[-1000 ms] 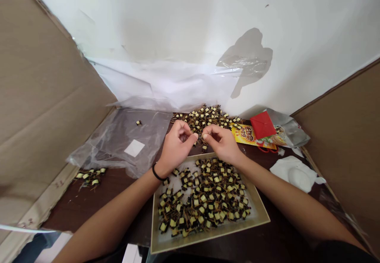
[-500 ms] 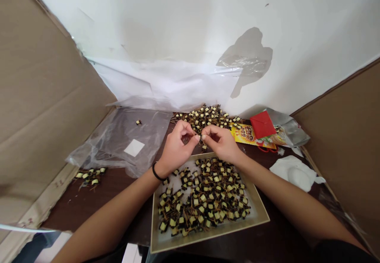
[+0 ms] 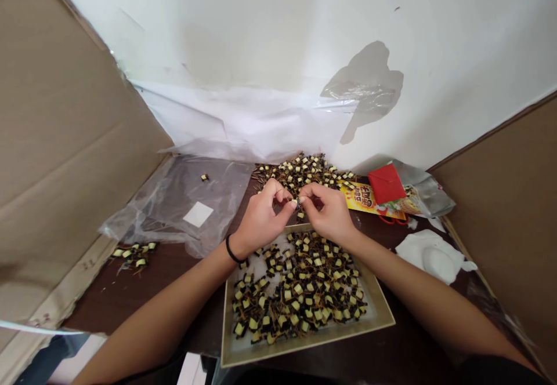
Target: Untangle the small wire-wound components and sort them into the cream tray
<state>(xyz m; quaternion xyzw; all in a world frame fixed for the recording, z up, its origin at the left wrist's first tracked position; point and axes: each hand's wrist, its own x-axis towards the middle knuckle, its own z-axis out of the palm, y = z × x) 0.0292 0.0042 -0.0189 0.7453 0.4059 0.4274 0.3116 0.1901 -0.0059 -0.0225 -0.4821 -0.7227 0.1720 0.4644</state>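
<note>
Between my two hands, above the far rim of a shallow tray, is a small transformer [image 3: 296, 202], a black bobbin with yellow tape. My left hand [image 3: 266, 214] pinches it between thumb and forefinger. My right hand [image 3: 327, 211] is closed at its right side, thumb and forefinger pressed together on its edge or wire leads; the fingertips hide which. Below lies the cream tray [image 3: 385, 309], holding many like transformers [image 3: 304, 289] with copper-coloured leads. Behind my hands, a heap of the same transformers [image 3: 308, 167] rests on the dark table.
Left are a clear plastic bag [image 3: 165, 199] with a white label and a small cluster of transformers [image 3: 134, 253]. Right are a yellow snack packet [image 3: 361, 196], a red envelope [image 3: 386, 183], red-handled scissors [image 3: 394, 220] and crumpled white tissue [image 3: 429, 251]. Cardboard walls [image 3: 505, 182] flank the table.
My hands have shifted slightly to the right, and the transformer's body now shows more plainly between the fingertips. The view has moved a little; the tray and heaps look unchanged.
</note>
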